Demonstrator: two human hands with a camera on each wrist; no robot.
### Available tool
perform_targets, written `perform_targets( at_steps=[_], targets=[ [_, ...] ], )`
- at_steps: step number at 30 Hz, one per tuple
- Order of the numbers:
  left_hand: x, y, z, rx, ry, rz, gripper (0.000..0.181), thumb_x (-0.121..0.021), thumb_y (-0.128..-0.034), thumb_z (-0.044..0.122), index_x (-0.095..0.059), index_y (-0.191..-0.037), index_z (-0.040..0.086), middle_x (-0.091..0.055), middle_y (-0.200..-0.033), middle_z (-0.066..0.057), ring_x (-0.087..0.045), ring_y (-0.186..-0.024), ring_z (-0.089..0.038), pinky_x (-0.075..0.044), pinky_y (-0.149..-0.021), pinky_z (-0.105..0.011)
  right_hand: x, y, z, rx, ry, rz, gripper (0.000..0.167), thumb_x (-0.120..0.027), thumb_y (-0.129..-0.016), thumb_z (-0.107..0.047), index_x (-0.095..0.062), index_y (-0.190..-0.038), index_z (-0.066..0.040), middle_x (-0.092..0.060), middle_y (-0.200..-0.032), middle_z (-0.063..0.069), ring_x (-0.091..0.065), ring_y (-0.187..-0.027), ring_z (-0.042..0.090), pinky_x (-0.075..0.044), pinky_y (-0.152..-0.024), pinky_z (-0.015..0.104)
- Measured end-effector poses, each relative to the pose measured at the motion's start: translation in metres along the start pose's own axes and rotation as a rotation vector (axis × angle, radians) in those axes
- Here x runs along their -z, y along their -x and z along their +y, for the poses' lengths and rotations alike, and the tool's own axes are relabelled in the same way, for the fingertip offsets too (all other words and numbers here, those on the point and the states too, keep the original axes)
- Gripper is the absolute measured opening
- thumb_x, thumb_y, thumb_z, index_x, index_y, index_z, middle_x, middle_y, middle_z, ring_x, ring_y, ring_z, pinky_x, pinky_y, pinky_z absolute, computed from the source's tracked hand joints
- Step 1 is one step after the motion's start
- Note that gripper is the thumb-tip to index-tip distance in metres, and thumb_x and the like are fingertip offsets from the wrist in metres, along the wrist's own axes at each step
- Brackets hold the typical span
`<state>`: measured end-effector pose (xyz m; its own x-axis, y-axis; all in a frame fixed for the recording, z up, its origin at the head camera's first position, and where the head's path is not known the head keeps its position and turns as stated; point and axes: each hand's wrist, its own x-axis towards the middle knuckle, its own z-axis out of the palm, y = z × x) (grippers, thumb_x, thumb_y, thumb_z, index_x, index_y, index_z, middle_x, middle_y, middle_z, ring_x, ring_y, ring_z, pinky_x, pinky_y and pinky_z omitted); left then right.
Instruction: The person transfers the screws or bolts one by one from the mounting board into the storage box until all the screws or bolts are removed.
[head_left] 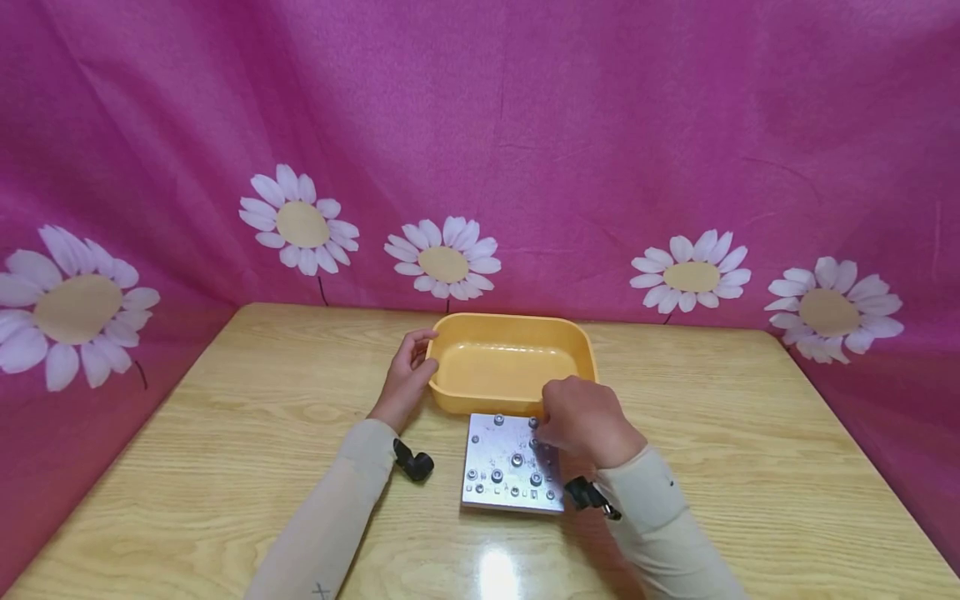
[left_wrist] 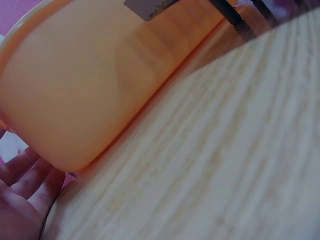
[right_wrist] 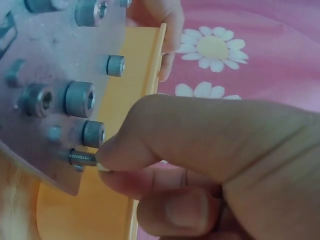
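Your right hand pinches a screw, its shank pointing at the metal plate; your left hand, farther off, rests loosely against the tub.

A cream fabric left sleeve at seven o'clock bears dark crossed lines; a matching right sleeve shows at five. A lumpy black left-wrist device juts toward three o'clock, a black right-wrist device toward nine.
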<state>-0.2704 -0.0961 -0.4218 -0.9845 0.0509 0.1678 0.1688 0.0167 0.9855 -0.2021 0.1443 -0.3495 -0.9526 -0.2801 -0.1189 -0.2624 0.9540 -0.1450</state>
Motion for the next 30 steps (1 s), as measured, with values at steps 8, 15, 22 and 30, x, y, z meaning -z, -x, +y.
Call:
perform_targets(
  at_steps=[8, 15, 22, 30],
  targets=[
    [-0.001, -0.001, 0.002, -0.002, 0.007, -0.002, 0.050, -0.050, -0.0828, -0.004, -0.044, -0.133, -0.003, -0.042, -0.136, -0.027, -0.040, -0.127, -0.037, -0.030, -0.111, -0.039, 0.007, 0.001, 0.007, 0.005, -0.078, 0.008, 0.018, -0.076, -0.077, -0.024, -0.063, -0.073, -0.013, -0.057, -0.064, -0.003, -0.052, -0.061, 0.017, -0.041, -0.054, 0.031],
    [0.000, 0.001, 0.001, -0.029, 0.000, -0.001, 0.049, -0.050, -0.0834, -0.004, -0.045, -0.132, -0.005, -0.043, -0.136, -0.029, -0.039, -0.129, -0.039, -0.028, -0.112, -0.038, 0.012, 0.003, 0.013, 0.024, -0.134, 0.051, 0.014, -0.072, -0.077, -0.023, -0.063, -0.072, -0.014, -0.056, -0.064, -0.003, -0.051, -0.062, 0.017, -0.040, -0.053, 0.031],
    [0.000, 0.002, 0.000, -0.037, 0.007, -0.002, 0.049, -0.050, -0.0834, -0.004, -0.045, -0.132, -0.005, -0.043, -0.135, -0.030, -0.041, -0.127, -0.039, -0.029, -0.111, -0.039, 0.015, 0.003, 0.018, 0.070, -0.242, 0.113, 0.012, -0.069, -0.076, -0.020, -0.062, -0.071, -0.012, -0.056, -0.063, -0.002, -0.050, -0.061, 0.017, -0.042, -0.054, 0.030],
    [0.000, 0.001, 0.001, -0.021, 0.000, -0.004, 0.049, -0.050, -0.0836, -0.004, -0.046, -0.132, -0.003, -0.042, -0.137, -0.029, -0.039, -0.129, -0.039, -0.029, -0.112, -0.038, 0.012, -0.001, 0.020, 0.095, -0.367, 0.171, 0.009, -0.067, -0.076, -0.013, -0.059, -0.075, -0.010, -0.055, -0.064, 0.000, -0.050, -0.059, 0.015, -0.043, -0.053, 0.028]
  ],
)
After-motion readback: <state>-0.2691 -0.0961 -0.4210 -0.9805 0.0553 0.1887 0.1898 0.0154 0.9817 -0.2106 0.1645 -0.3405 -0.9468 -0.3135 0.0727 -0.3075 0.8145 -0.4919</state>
